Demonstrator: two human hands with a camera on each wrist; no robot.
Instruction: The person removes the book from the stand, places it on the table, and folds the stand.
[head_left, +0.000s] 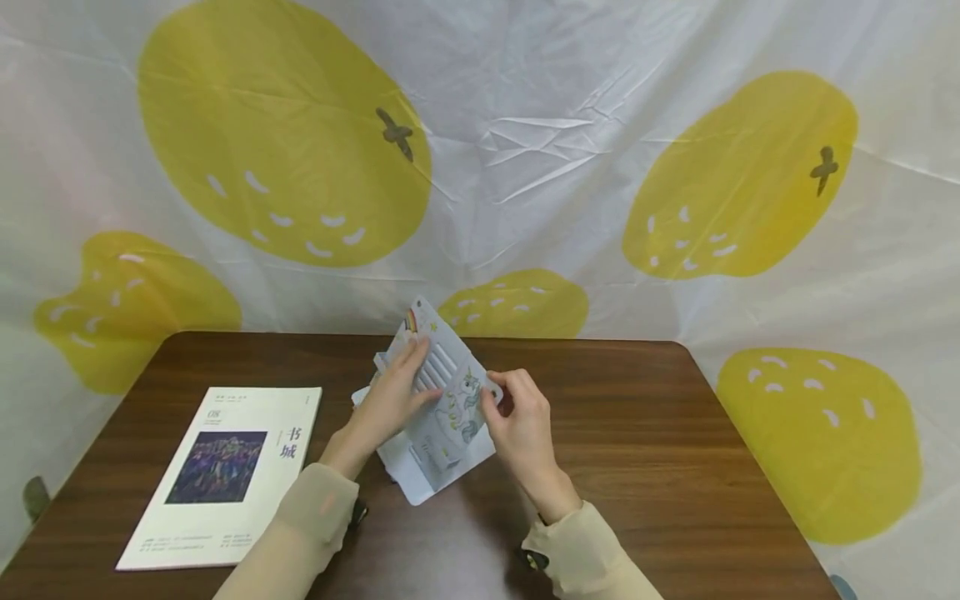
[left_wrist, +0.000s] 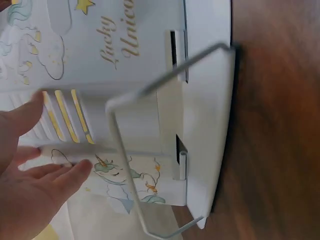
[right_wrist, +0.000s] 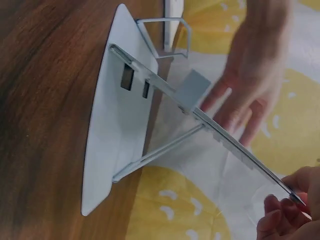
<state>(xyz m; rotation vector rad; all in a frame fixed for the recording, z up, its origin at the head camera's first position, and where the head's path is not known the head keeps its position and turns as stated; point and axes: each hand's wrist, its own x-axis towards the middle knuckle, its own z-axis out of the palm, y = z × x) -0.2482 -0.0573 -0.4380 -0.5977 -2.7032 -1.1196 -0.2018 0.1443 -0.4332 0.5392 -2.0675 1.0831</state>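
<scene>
Centrally, just off the middle of my head view toward six o'clock, sits the stand (head_left: 459,410), white with a unicorn print, on the brown table (head_left: 637,467). Taking the stand as the dial's hub, I find the left hand (head_left: 390,400) at nine o'clock and the right hand (head_left: 522,425) between three and four. Left hand: the thumb is spread from the other fingers, its tip at the edge of the slots (left_wrist: 60,116); I cannot tell how firmly those other fingers touch. Right hand: thumb and forefinger pinch a corner of the panel; I cannot make out how far the remaining fingers curl.

My right wrist view gives the stand in profile: the panel tilts up from the base (right_wrist: 112,130), with the strut (right_wrist: 157,151) joining the two. There the right hand appears at four o'clock, the left at two. My left wrist view shows the wire frame (left_wrist: 175,73) across the front.

Between eight and nine o'clock from the stand, well apart from it, the book (head_left: 292,500) lies flat, cover up. Toward twelve hangs the cloth (head_left: 525,67), white with yellow fruit.
</scene>
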